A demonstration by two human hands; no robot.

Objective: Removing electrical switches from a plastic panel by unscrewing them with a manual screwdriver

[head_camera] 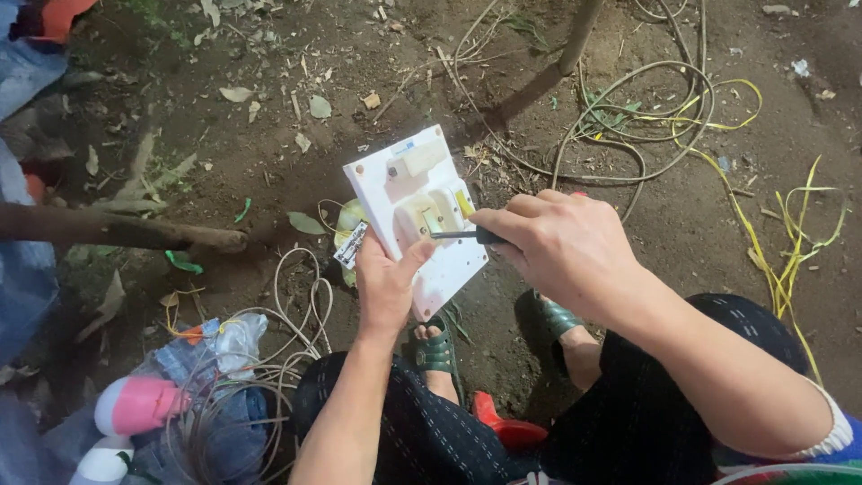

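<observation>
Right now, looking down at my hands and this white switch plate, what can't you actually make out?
Head view only:
- Screwdriver: handle hidden inside the right hand; tip too small to tell whether it sits in a screw.
- White plate: its far face is turned away; lower left edge covered by the left hand.
- Pink and white object: cut off by the bottom edge.

Bare dirt ground (269, 153), dry leaves (237, 93), grey cable loops (628, 99), yellow wires (790, 242), white wire coil (296, 305), branch (126, 232)
</observation>
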